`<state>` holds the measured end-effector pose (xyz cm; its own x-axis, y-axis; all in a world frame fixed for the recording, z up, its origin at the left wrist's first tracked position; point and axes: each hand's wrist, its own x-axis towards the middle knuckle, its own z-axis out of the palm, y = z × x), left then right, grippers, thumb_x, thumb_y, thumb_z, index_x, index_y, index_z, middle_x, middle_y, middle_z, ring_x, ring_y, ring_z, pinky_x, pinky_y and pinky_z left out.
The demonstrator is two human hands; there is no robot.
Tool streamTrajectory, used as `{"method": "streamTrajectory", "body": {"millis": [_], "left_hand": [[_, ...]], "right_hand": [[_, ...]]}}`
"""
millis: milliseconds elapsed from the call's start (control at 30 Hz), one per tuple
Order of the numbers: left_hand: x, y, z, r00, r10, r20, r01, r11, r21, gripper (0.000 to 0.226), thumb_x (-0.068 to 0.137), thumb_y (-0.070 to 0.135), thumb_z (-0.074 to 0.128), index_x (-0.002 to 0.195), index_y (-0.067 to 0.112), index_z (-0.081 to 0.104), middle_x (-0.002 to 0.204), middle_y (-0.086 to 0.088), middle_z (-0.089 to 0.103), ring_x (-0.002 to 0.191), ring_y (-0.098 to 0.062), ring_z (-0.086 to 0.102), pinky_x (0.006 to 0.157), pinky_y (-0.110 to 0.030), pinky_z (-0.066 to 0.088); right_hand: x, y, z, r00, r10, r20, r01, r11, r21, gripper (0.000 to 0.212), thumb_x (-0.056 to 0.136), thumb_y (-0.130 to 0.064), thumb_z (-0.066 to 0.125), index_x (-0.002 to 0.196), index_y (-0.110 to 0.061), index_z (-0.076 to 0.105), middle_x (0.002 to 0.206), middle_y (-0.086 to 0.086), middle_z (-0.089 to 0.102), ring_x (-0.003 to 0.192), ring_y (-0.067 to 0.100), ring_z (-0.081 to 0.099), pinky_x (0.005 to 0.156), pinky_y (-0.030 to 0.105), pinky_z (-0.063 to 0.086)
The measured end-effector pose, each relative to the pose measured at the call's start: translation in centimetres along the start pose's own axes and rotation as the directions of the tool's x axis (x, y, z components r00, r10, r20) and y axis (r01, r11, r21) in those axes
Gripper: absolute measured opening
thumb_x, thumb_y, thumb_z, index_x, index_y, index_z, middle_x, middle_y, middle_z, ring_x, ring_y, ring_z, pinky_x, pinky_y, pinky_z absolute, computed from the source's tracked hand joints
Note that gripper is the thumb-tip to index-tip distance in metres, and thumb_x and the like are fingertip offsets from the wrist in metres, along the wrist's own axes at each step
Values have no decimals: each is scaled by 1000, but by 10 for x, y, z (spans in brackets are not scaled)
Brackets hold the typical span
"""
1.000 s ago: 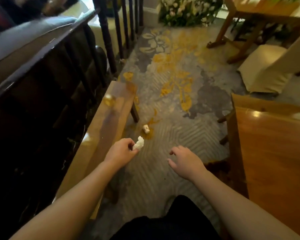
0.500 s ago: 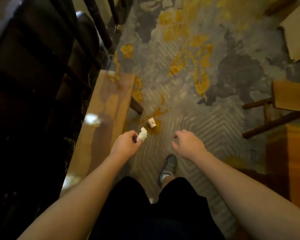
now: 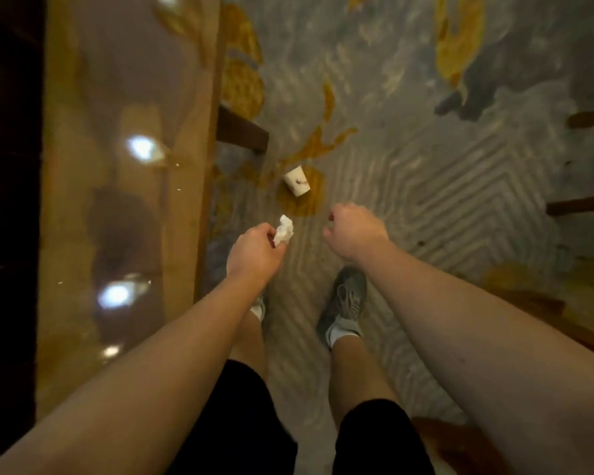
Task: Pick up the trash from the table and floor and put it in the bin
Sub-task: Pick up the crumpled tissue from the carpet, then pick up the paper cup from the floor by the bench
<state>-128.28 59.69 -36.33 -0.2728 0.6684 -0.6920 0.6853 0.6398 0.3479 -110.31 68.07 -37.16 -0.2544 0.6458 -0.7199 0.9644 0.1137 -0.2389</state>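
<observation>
A small white paper cup [image 3: 297, 181] lies on its side on the patterned carpet, just past my hands. My left hand [image 3: 254, 253] pinches a crumpled white tissue [image 3: 283, 230] between its fingertips, beside the table's edge. My right hand [image 3: 352, 231] hovers a little short of the cup with fingers curled loosely and nothing in it. No bin is in view.
A long glossy wooden table [image 3: 182, 173] runs along my left, with a dark leg [image 3: 242, 130] sticking out near the cup. Dark chair rungs [image 3: 580, 205] show at the right edge. My two grey shoes [image 3: 345, 303] stand on the carpet below my hands.
My view has tipped downward and closer to the floor. Both hands have moved nearer the paper cup. The tissue stays in my left hand.
</observation>
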Motion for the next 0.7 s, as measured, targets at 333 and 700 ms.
{"method": "streamTrajectory", "body": {"millis": [333,700], "left_hand": [[149,-62,111,998,-66,-17,66,998,-24,14,91,38,65,87,26,61,94,-6,72,87,-30,65,65,-33,41],[175,-58,133,985,36,-166,-51,995,-87,10,87,31,70,88,23,64,93,-3,68,86,-28,63,71,-42,53]], "right_hand": [[214,12,118,991,130,44,-133,987,94,55,84,-36,67,132,-16,48,129,13,51,120,36,53,91,46,48],[323,-1,177,943,333,-4,-307,875,375,81,74,-41,81,135,-12,39,137,14,41,128,35,44,102,46,43]]}}
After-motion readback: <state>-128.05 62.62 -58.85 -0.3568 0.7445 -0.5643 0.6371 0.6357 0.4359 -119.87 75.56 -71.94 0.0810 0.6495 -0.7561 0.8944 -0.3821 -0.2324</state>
